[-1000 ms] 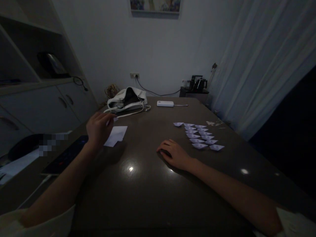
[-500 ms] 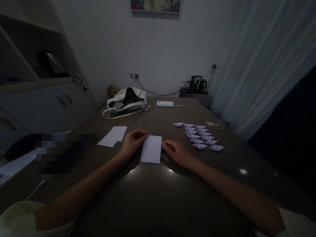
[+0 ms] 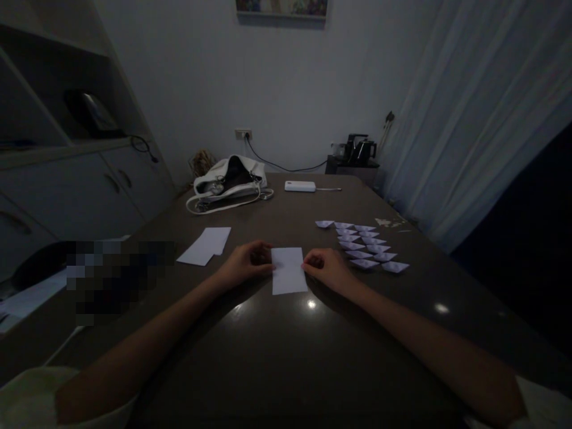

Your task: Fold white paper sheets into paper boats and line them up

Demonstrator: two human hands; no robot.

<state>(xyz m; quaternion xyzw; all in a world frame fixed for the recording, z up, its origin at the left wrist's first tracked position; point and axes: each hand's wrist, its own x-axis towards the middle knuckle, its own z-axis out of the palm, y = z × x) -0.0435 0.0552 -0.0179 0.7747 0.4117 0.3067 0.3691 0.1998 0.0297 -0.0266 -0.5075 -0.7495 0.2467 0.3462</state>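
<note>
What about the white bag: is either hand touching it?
No: the left hand and the right hand are at opposite side edges of the white sheet, apart from the white bag farther back.

Can't see top of framed picture (image 3: 282, 8), cropped above and right of white bag (image 3: 232, 193). Can't read bag's dark interior (image 3: 238, 174). Can't identify anything under pixel blocks (image 3: 120, 280), left of bag and nearer. Lose pale sheet (image 3: 33, 298) past left edge, farther left of bag. Can't sort scraps (image 3: 383, 223), well right of bag, too tiny. Can't judge contact of left hand (image 3: 241, 263) with paper sheet (image 3: 289, 274), pinching or touching, nearer than bag.
</note>
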